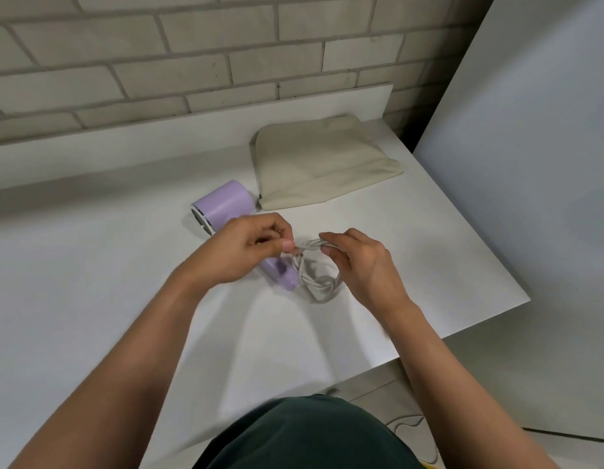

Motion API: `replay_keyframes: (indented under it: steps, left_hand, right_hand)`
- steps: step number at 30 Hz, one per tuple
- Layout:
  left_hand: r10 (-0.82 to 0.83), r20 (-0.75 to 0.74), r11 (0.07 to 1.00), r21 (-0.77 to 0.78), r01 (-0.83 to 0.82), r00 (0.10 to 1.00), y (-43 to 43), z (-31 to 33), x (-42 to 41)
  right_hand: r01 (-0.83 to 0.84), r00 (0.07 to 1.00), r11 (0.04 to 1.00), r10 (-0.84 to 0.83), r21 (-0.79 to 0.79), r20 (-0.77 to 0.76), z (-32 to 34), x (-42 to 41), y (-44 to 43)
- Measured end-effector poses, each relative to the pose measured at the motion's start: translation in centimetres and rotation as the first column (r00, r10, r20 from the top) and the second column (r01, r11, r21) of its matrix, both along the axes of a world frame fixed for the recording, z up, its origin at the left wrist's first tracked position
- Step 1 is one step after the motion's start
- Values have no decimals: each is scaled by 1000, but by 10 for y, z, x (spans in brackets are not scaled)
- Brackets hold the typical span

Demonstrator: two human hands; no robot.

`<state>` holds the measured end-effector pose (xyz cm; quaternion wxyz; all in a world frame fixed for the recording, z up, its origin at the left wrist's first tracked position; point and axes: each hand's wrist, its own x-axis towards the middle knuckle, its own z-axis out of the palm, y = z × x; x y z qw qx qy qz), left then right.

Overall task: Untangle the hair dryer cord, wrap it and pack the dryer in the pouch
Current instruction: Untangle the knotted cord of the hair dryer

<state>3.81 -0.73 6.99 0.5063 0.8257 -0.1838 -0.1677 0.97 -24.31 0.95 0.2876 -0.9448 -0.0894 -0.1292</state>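
A lilac hair dryer (223, 204) lies on the white table (91, 282), its barrel at the far left and its handle pointing toward me, partly hidden under my left hand (239, 248). Its pale grey cord (316, 284) is bunched in twisted loops beside the handle. My left hand pinches one end of a twisted stretch of cord, and my right hand (361, 262) holds the other end just to the right. A beige fabric pouch (321, 164) lies flat behind the dryer, apart from both hands.
A brick wall (192, 55) runs along the table's far side. A large white panel (530, 147) stands to the right. The table's right edge (480, 319) drops to a floor where another cable (409, 424) lies.
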Motion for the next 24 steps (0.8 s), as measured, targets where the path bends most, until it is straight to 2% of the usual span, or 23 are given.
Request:
replay_keyframes:
  steps: [3,7,9,11,13,15,16,18,21,24]
  left_hand:
    - [70,-90,976,-200,-87,993,8,5,2]
    - [179,-177,894,-381,-235,968,12,-2,2]
    - [226,-225,854,-423,-304,948,14,-4,4]
    - [236,-237,860,-400,-316,942,16,-3,6]
    - [238,-161,919,-282,-275,958,18,2,7]
    - [215,30,976,-32,-214,976,16,10,7]
    - [168,145,977,111,-185,975,12,15,6]
    - [27,301,934,332,-132,953,-3,24,2]
    - [-147,354,807,583,-95,924,-29,28,-4]
    - [-170,392,719,677,-159,904,-43,25,-3]
  right_hand:
    - [-31,998,998,33,58,-47,-3,-1,-2]
    - [-105,991,988,113,117,-72,1,0,0]
    - [-116,978,979,143,169,-155,8,2,2]
    - [-107,967,973,150,206,-206,12,2,3]
    - [-93,965,967,147,236,-219,15,1,3]
    - [-83,968,968,136,237,-213,17,1,2]
    - [-84,970,970,133,228,-205,19,2,1]
    - [-93,972,971,136,218,-193,23,2,2]
    - [-115,974,968,154,222,-166,28,2,4]
    - [-112,981,972,141,206,-132,26,2,2]
